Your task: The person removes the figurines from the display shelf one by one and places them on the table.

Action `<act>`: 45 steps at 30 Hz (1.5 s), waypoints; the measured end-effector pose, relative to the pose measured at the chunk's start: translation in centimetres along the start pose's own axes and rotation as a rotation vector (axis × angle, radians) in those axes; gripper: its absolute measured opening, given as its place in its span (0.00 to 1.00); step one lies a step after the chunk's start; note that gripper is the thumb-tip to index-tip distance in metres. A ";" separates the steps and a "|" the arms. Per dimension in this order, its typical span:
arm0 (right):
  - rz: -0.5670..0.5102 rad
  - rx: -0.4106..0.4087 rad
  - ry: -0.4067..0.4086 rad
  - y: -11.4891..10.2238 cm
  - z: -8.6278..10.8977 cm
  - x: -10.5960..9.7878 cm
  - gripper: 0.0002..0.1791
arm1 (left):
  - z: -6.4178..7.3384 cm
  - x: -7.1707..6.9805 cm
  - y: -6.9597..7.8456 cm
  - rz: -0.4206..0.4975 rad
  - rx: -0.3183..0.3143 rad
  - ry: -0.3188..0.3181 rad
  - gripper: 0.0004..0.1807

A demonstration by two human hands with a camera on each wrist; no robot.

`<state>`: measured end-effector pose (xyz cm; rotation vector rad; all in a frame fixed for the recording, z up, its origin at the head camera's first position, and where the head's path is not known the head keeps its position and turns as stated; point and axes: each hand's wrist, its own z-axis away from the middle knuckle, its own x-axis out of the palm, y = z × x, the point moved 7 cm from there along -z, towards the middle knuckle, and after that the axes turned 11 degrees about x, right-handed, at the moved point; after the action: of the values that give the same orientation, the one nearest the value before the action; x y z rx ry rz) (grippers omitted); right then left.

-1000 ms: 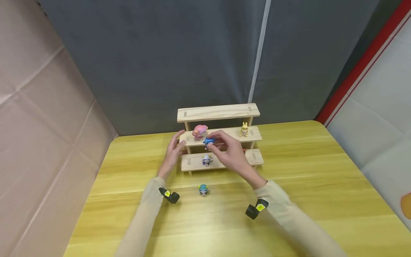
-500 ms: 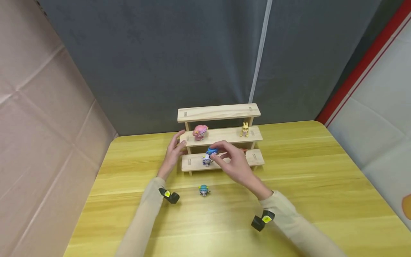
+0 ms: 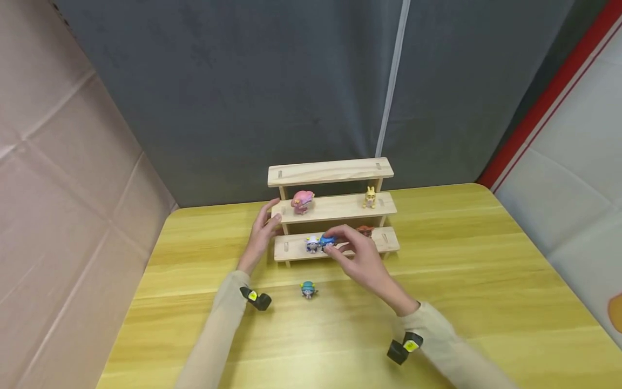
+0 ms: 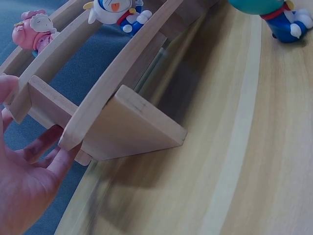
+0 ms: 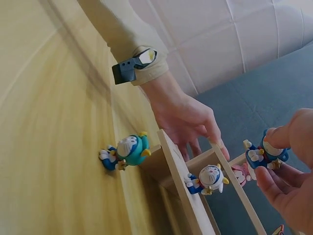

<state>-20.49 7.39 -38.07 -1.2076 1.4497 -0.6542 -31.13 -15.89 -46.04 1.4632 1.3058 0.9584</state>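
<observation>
A three-tier wooden display shelf (image 3: 330, 172) stands at the back of the table. My left hand (image 3: 260, 235) holds its left end, fingers on the middle and lower boards (image 4: 105, 93). My right hand (image 3: 363, 258) pinches a small figurine in a blue hat (image 5: 266, 149) between thumb and fingers, low over the bottom board. Right beside it, to the left, a figurine in a white hat (image 3: 312, 244) stands on that board. A teal-hatted figurine (image 3: 308, 289) stands on the table in front of the shelf.
On the middle board sit a pink figurine (image 3: 302, 201) at the left and a yellow rabbit-eared figurine (image 3: 370, 198) at the right. A reddish-brown figurine (image 3: 365, 230) is partly hidden behind my right hand. A dark grey curtain (image 3: 243, 97) hangs behind the wooden table (image 3: 466, 259).
My right hand has brought the blue-hatted figurine down from in front of the middle board to the bottom board, right of the white-hatted one. My left hand has stayed on the shelf's end.
</observation>
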 end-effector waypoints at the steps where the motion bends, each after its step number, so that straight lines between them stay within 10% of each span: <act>1: -0.002 0.000 -0.002 0.0 0.2 0.0 0.13 | 0.0 0.0 0.0 0.003 0.000 0.000 0.28; 45: -0.059 0.228 -0.034 7.0 6.1 2.8 0.16 | 0.0 0.2 -0.2 0.031 -0.009 -0.012 0.29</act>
<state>-16.72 8.44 -46.94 -1.0812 1.2776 -0.8129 -31.15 -15.70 -46.21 1.4842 1.2720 0.9732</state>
